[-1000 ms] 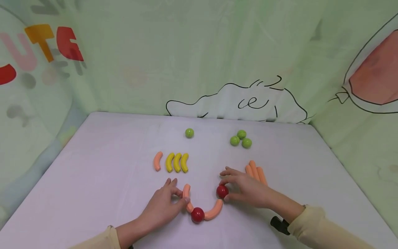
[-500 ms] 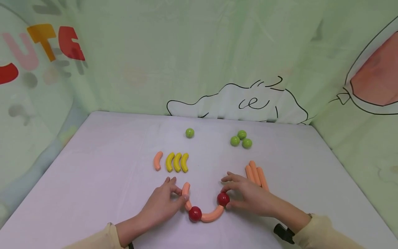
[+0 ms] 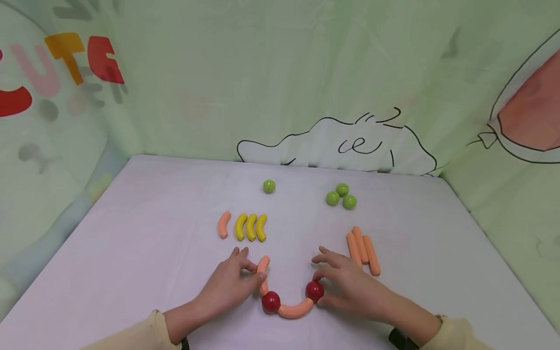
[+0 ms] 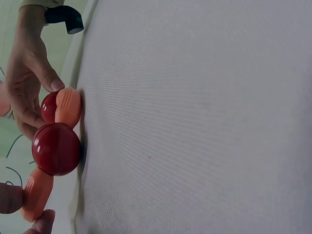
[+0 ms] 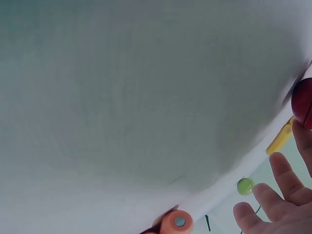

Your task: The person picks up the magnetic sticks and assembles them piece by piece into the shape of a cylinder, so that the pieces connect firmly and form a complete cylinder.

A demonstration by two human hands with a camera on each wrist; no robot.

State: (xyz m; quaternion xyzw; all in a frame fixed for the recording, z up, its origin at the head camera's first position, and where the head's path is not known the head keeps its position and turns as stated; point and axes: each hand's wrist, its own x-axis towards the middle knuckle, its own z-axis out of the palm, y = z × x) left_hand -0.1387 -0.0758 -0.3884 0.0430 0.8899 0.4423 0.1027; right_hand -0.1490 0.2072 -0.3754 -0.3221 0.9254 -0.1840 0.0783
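Note:
A chain of curved orange rods and red balls lies on the white table (image 3: pixel 144 243) in front of me. My left hand (image 3: pixel 225 288) pinches its left curved rod (image 3: pixel 263 265) between thumb and index finger. That rod meets a red ball (image 3: pixel 271 302), from which a second curved rod (image 3: pixel 295 310) runs right to another red ball (image 3: pixel 314 291). My right hand (image 3: pixel 352 283) holds this right ball between thumb and index finger, with the other fingers spread. In the left wrist view, the nearer red ball (image 4: pixel 56 149) touches both rods.
Several straight orange rods (image 3: pixel 372 255) lie beyond my right hand; one end (image 5: pixel 180 221) shows a grey disc. Left of centre are three yellow curved rods (image 3: pixel 251 227) and a loose orange curved rod (image 3: pixel 224 224). Farther back sit a green ball (image 3: pixel 269 186) and three more green balls (image 3: pixel 342 189).
My right hand has come nearer with the right ball, which now touches the second curved rod. The left ball has shifted slightly left. My left hand keeps its pinch.

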